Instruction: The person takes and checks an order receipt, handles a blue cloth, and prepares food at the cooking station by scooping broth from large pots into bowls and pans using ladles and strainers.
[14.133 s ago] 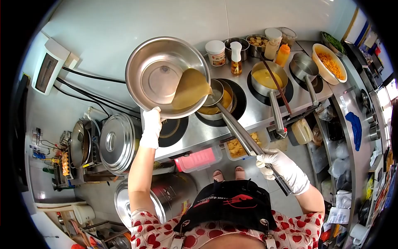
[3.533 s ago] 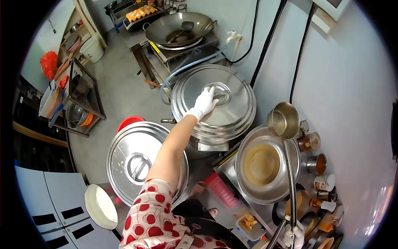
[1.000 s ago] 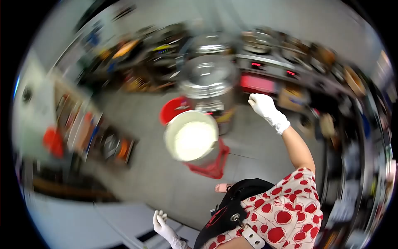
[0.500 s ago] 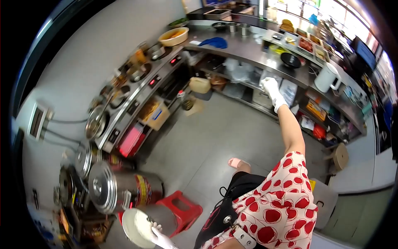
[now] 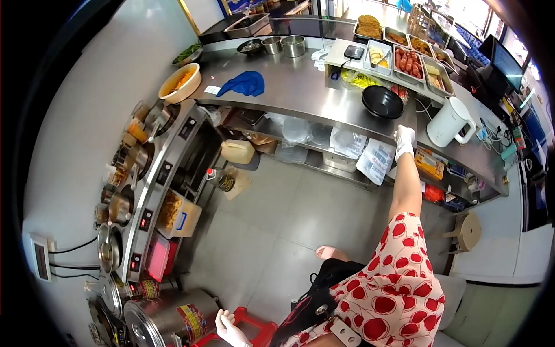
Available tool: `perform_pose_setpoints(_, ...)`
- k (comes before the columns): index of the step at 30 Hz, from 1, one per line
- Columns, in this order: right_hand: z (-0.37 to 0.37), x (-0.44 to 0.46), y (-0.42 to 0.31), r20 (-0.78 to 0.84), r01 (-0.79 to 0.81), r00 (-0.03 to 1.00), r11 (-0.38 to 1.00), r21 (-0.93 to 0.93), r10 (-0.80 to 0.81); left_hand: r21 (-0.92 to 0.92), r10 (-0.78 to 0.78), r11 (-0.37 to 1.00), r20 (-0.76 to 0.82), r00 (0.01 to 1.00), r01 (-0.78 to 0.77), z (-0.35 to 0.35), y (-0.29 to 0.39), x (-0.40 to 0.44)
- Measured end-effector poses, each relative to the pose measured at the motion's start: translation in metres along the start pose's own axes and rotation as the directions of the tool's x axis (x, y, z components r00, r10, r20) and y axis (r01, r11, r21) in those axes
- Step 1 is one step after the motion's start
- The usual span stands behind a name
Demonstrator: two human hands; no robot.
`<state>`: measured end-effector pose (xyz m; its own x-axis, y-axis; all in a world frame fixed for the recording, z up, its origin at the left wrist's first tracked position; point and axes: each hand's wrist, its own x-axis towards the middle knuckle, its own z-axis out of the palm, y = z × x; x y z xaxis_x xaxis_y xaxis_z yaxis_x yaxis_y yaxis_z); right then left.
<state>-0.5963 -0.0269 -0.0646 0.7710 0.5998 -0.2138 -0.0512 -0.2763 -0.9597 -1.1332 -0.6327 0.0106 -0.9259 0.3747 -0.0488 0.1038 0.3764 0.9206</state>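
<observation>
My right hand [image 5: 404, 142], in a white glove, reaches out at the end of my stretched arm, just in front of the counter edge. Its fingers are closed, and whatever may be inside them is hidden. Nearest to it on the counter is a black bowl [image 5: 383, 102]; a white electric kettle [image 5: 448, 122] stands to its right. Low in the view, my left hand [image 5: 230, 329], also gloved, has its fingers curled closed with nothing visible in them. It is over or beside a red stool [image 5: 263, 329], close to a large steel pot [image 5: 167, 318].
A steel counter [image 5: 312, 78] crosses the back, with a blue cloth [image 5: 243, 84] and trays of food, including sausages [image 5: 408, 62]. Cooking pots line the left range [image 5: 165, 173]. On the floor are an oil bottle [image 5: 221, 179] and a jug [image 5: 237, 151]. A round stool [image 5: 467, 232] stands right.
The view has shifted toward the counter. My left hand has come away from the pot of white rice, which is now out of view. My right fist now appears closer to the black bowl.
</observation>
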Motion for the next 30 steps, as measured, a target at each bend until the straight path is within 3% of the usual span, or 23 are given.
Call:
perform_pose_setpoints(5, 0.028, 0.034, -0.008, -0.01, -0.099, 0.995, 0.994, -0.038, 0.099, 0.082, -0.007, 0.997, 0.054, 0.998, 0.003, 0.064, 0.06, 0.0)
perform_pose_setpoints(9, 0.038, 0.032, -0.01, 0.001, -0.12, 0.993, 0.99, 0.075, 0.12, 0.065, -0.082, 0.995, 0.05, 0.995, 0.079, 0.069, 0.077, -0.005)
perform_pose_setpoints(13, 0.058, 0.05, 0.0, -0.1, -0.165, 0.982, 0.986, -0.038, 0.161, 0.01, -0.127, 0.992, -0.028, 0.992, 0.127, 0.062, 0.058, -0.007)
perform_pose_setpoints(16, 0.059, 0.073, 0.005, -0.05, -0.2, 0.979, 0.98, -0.014, 0.199, -0.016, -0.161, 0.987, -0.083, 0.983, 0.16, 0.052, 0.035, -0.014)
perform_pose_setpoints(19, 0.062, 0.05, -0.017, -0.202, -0.069, 0.975, 0.992, 0.105, 0.089, -0.052, -0.24, 0.97, -0.069, 0.968, 0.237, 0.057, 0.029, -0.02)
perform_pose_setpoints(20, 0.068, 0.046, -0.028, -0.328, -0.055, 0.938, 0.982, 0.179, 0.112, -0.056, -0.247, 0.968, -0.062, 0.967, 0.244, 0.06, 0.029, -0.022)
perform_pose_setpoints(23, 0.06, 0.022, -0.059, -0.195, -0.004, 0.981, 1.0, -0.008, 0.002, -0.068, -0.266, 0.962, -0.041, 0.963, 0.263, 0.063, 0.032, -0.027)
perform_pose_setpoints(27, 0.081, -0.005, -0.052, -0.26, 0.297, 0.925, 0.954, 0.047, -0.275, -0.112, -0.226, 0.97, -0.079, 0.971, 0.216, 0.042, 0.017, -0.04)
perform_pose_setpoints(29, 0.1, 0.002, -0.032, -0.176, 0.408, 0.899, 0.913, 0.01, -0.4, -0.144, -0.193, 0.974, -0.135, 0.972, 0.173, 0.016, 0.008, -0.059)
perform_pose_setpoints(30, 0.106, -0.03, -0.031, 0.052, 0.493, 0.827, 0.679, -0.543, -0.559, -0.202, -0.215, 0.963, -0.178, 0.96, 0.178, -0.001, -0.001, -0.071)
